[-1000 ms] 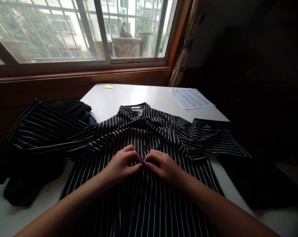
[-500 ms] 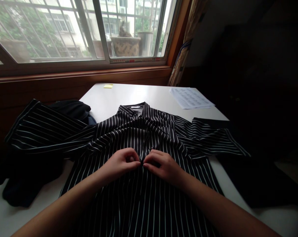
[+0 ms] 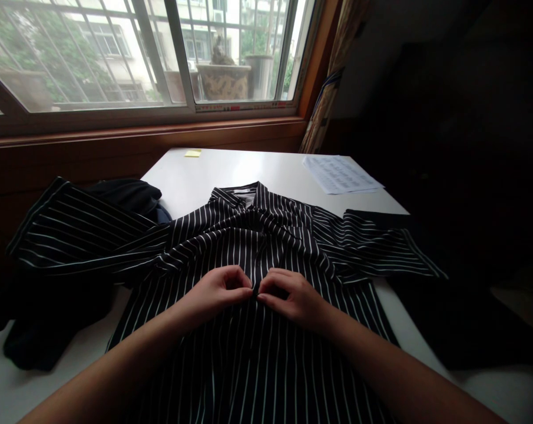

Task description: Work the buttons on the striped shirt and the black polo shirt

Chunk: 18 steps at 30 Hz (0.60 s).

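A black shirt with white stripes (image 3: pixel 288 353) lies spread front up, its collar toward the window and its sleeves out to both sides. At the middle of its front, my left hand (image 3: pixel 224 288) pinches the fabric along the button placket between thumb and forefinger. Just to the right, with a small gap between the fingertips, my right hand (image 3: pixel 293 296) pinches the same front edge. The cloth is slightly raised between the two hands. Any button there is too small and dark to make out.
Under the shirt is a white table (image 3: pixel 231 165). Printed papers (image 3: pixel 341 175) lie at its back right, a yellow sticky note (image 3: pixel 192 153) at its back left. Dark clothes (image 3: pixel 58 312) are heaped on the left; more dark cloth (image 3: pixel 464 330) lies right. A barred window (image 3: pixel 129 53) stands behind.
Hardly anything differs. Both hands stay at the shirt front, with only a tiny shift of the fingertips.
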### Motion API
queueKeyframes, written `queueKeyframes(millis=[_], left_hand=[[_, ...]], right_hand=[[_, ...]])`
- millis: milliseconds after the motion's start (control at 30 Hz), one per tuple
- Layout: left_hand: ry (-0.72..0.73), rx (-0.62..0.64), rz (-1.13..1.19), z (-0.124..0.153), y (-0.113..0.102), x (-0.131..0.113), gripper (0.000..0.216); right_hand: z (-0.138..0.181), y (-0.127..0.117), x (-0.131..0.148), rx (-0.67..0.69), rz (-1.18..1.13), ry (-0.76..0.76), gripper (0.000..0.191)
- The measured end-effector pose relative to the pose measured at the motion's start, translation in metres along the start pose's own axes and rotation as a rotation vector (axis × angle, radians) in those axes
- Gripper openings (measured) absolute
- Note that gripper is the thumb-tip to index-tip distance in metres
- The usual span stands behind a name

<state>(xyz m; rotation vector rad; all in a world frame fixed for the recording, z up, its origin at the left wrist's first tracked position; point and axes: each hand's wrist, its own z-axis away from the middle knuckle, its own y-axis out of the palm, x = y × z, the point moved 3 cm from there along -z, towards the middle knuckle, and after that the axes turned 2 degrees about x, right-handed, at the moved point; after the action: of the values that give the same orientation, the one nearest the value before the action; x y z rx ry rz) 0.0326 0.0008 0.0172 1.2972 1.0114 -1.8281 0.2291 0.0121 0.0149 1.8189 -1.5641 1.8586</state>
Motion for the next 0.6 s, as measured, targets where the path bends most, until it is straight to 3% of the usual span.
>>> queueKeyframes(millis=[400,600], left_hand=[[0.058,0.034,-0.017,0.0000,0.0009,-0.0028,0.015],[0.185,-0.012,-0.101,-0.0009,0.0039,-0.0078,0.014]], right_hand=[[-0.0004,-0.0012,0.0000,-0.005,-0.019,0.079,0.006],[-0.0008,-0.0014,-0.0005,-0.027,0.015,0.067,0.008]])
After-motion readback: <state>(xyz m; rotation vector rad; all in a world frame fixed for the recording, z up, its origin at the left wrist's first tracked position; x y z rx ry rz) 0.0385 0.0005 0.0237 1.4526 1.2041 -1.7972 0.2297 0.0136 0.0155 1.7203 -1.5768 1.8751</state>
